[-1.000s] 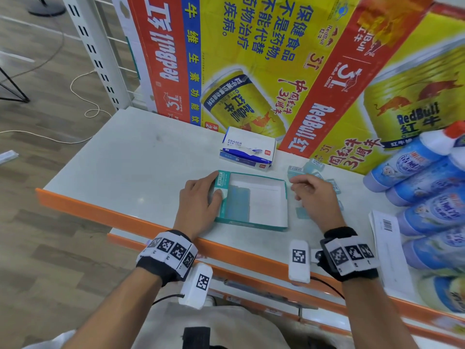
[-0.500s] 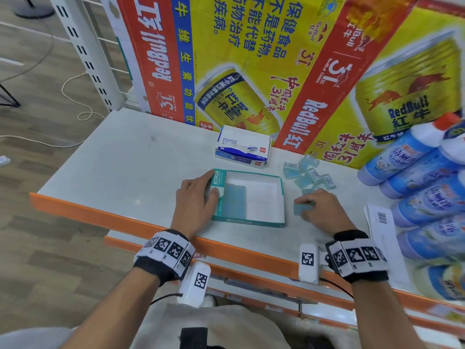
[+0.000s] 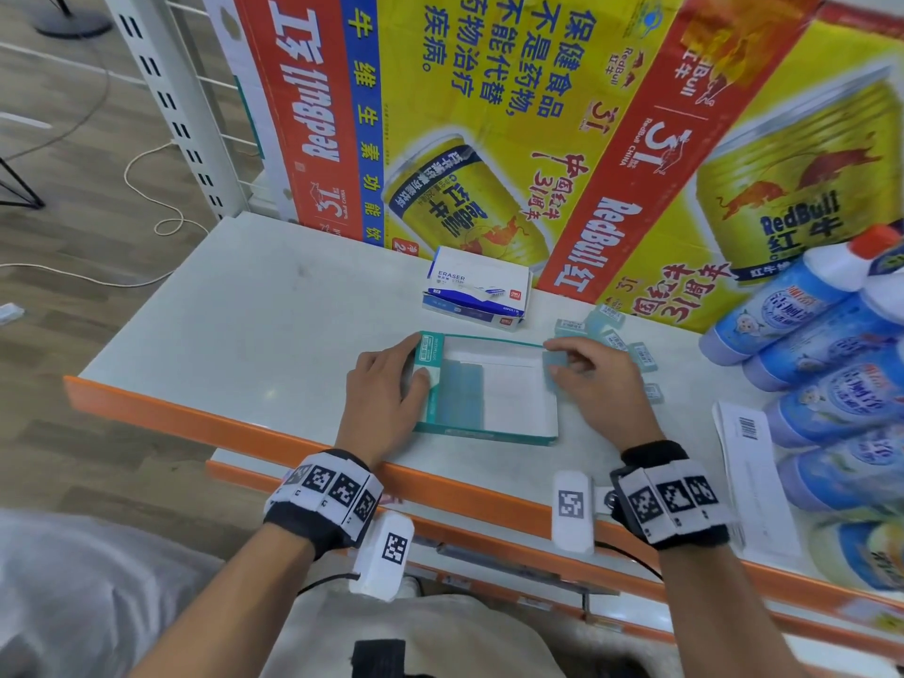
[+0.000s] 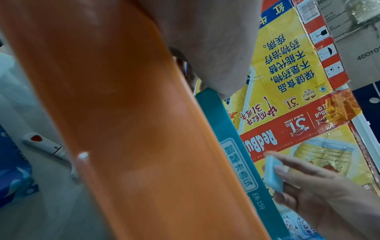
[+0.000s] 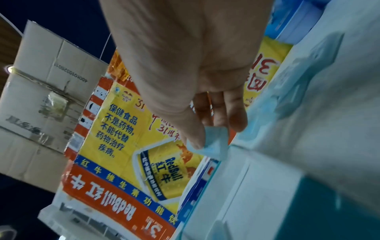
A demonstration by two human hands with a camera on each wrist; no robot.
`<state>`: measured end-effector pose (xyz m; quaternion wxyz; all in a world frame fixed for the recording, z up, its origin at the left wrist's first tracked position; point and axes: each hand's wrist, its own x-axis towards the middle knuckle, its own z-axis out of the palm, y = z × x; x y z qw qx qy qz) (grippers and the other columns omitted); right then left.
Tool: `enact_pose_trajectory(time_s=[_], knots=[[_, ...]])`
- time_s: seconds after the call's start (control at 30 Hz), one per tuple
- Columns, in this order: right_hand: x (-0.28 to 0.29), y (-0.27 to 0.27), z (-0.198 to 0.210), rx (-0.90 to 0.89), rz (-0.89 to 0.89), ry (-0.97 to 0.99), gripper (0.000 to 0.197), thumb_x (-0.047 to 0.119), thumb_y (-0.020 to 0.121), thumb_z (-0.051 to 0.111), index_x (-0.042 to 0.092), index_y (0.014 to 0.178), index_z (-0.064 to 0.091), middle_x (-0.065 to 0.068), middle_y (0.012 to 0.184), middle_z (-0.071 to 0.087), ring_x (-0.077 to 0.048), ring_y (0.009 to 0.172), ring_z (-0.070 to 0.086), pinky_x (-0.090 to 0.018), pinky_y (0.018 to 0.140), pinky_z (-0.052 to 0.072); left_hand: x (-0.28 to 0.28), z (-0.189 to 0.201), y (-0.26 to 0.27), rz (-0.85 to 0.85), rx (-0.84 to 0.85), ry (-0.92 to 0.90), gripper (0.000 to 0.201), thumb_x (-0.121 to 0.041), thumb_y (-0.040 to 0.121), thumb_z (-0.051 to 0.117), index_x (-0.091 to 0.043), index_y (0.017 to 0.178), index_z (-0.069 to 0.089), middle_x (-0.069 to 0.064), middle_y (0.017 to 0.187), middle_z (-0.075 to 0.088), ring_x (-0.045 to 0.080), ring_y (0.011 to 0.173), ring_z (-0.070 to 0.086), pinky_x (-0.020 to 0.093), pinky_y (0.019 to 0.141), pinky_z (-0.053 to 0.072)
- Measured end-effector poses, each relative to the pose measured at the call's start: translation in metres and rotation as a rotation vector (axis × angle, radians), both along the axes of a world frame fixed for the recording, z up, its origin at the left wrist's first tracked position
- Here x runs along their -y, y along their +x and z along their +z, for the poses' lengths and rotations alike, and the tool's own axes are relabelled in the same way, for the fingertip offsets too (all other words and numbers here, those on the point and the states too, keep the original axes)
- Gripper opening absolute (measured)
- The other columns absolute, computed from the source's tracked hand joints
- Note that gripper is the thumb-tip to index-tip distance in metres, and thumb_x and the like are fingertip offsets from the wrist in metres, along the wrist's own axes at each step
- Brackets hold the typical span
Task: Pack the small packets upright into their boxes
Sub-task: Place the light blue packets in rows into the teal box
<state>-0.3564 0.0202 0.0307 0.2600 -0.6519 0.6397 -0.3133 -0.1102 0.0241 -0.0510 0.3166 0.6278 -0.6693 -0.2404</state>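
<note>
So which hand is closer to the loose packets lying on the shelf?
Right. The right hand, pinching one packet, is right beside the loose packets; the left hand holds the teal box at its left end, the box lying between.

Black wristbands point(image 3: 313, 523) bear white coded tags point(image 3: 677, 499) and white pods point(image 3: 384, 555).

Open box point(image 3: 484, 435): lay on the shelf point(image 3: 254, 325).
Eraser box point(image 3: 477, 286): lay just behind it.
Loose packets point(image 3: 606, 313): lay to its right.
</note>
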Motion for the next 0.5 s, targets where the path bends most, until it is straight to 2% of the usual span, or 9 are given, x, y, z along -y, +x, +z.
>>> enact_pose_trajectory(time_s=[0.1, 0.2, 0.33, 0.5], knots=[[0.001, 0.021, -0.004, 0.058, 0.036, 0.021, 0.02, 0.005, 0.083, 0.065, 0.017, 0.098, 0.069, 0.002, 0.086, 0.064, -0.009, 0.076, 0.053, -0.004, 0.067, 0.041, 0.0, 0.0, 0.001, -0.003, -0.002, 0.002, 0.053, -0.043, 0.091, 0.031, -0.029, 0.142, 0.036, -0.002, 0.135, 0.053, 0.014, 0.116, 0.038, 0.028, 0.093, 0.028], [0.0, 0.039, -0.018, 0.136, 0.003, 0.108, 0.014, 0.007, 0.084, 0.063, 0.019, 0.093, 0.064, 0.002, 0.08, 0.057, -0.006, 0.069, 0.051, -0.009, 0.062, 0.041, 0.0, 0.0, 0.001, -0.006, -0.009, 0.007, 0.054, -0.044, 0.091, 0.031, -0.03, 0.142, 0.034, -0.002, 0.133, 0.054, 0.014, 0.115, 0.038, 0.027, 0.092, 0.027], [-0.004, 0.05, -0.037, 0.101, -0.002, 0.104, 0.014, 0.004, 0.087, 0.055, 0.016, 0.093, 0.06, 0.0, 0.081, 0.057, -0.001, 0.068, 0.05, -0.002, 0.061, 0.038, -0.001, 0.0, 0.001, -0.014, 0.018, -0.004, 0.053, -0.043, 0.091, 0.029, -0.03, 0.142, 0.035, -0.002, 0.136, 0.052, 0.014, 0.115, 0.038, 0.026, 0.092, 0.027], [-0.007, 0.05, -0.043, 0.064, -0.005, 0.072, 0.017, 0.001, 0.088, 0.051, 0.009, 0.096, 0.065, 0.001, 0.089, 0.062, 0.001, 0.072, 0.051, -0.002, 0.065, 0.039, -0.001, 0.0, 0.0, -0.013, 0.041, 0.003, 0.053, -0.043, 0.092, 0.028, -0.03, 0.143, 0.035, -0.004, 0.138, 0.05, 0.014, 0.118, 0.038, 0.024, 0.093, 0.026]])
